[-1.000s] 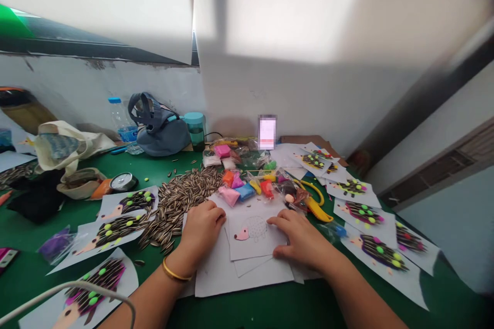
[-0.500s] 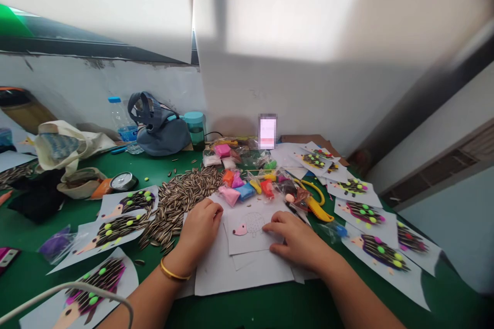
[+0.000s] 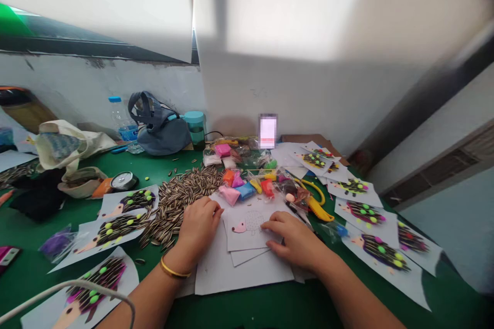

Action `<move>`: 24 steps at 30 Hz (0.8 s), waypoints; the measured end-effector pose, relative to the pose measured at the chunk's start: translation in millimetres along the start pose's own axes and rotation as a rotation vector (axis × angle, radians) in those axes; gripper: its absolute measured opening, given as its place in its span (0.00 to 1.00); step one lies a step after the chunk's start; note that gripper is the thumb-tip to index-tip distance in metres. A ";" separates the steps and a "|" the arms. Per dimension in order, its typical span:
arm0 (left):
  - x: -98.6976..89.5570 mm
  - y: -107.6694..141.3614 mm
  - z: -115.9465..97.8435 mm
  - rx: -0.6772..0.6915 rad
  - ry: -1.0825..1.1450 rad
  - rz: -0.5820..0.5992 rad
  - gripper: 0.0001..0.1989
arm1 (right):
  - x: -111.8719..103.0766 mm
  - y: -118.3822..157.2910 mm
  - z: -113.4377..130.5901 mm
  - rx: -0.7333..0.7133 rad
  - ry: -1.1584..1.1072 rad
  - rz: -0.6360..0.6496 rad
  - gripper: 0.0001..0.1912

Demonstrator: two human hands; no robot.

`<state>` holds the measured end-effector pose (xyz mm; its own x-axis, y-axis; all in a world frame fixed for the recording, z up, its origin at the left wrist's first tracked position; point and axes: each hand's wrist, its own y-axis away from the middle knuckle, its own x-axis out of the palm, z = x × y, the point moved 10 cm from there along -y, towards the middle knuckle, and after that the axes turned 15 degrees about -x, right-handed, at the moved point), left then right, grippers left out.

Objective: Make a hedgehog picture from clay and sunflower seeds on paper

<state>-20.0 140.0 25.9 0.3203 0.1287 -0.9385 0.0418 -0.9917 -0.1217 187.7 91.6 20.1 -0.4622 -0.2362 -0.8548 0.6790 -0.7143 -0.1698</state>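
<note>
A small white card (image 3: 237, 242) bears a hedgehog outline with dots on its body and a pink clay head (image 3: 240, 227). It rests on larger white sheets (image 3: 216, 277) in front of me. My right hand (image 3: 291, 236) lies at the card's right side, fingers apart, fingertips touching it by the drawn body. At the upper left of the card is my left hand (image 3: 201, 221), its fingers bent and pressed together. Whatever its fingertips may hold is hidden. A gold bangle (image 3: 175, 269) circles my left wrist. Just beyond the left hand lies a heap of striped sunflower seeds (image 3: 185, 190).
Bagged coloured clay (image 3: 246, 191) lies behind the card, with a yellow-handled tool (image 3: 320, 211) to its right. Finished hedgehog pictures (image 3: 119, 229) flank both sides. Along the wall stand a blue bag (image 3: 164, 131), a teal-lidded jar (image 3: 195, 131) and a phone (image 3: 267, 131). A pale cable (image 3: 77, 284) crosses the lower left.
The card has shifted slightly left and away from me, and my right hand has moved slightly left with it. My left hand stays nearly in place.
</note>
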 end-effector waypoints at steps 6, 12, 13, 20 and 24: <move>-6.1 10.8 -13.3 -0.014 0.629 0.122 0.14 | -7.7 -10.8 22.7 -0.117 -0.057 -0.242 0.13; 3.4 40.8 -47.6 -0.021 0.849 0.346 0.14 | -16.3 -16.8 52.7 -0.225 -0.134 -0.500 0.07; 5.3 44.1 -50.8 -0.019 0.848 0.365 0.15 | -17.1 -16.5 54.7 -0.234 -0.139 -0.517 0.05; 10.3 47.8 -54.9 0.018 0.846 0.422 0.15 | -20.4 -15.0 55.8 -0.266 -0.170 -0.508 0.02; 4.5 40.0 -44.3 0.021 0.859 0.370 0.13 | -28.0 -10.9 41.5 -0.197 -0.133 -0.513 0.04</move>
<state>25.0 100.9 31.1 0.8996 -0.2474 -0.3597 -0.2172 -0.9684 0.1230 169.5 78.7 66.2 -0.8202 0.0184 -0.5717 0.4364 -0.6261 -0.6462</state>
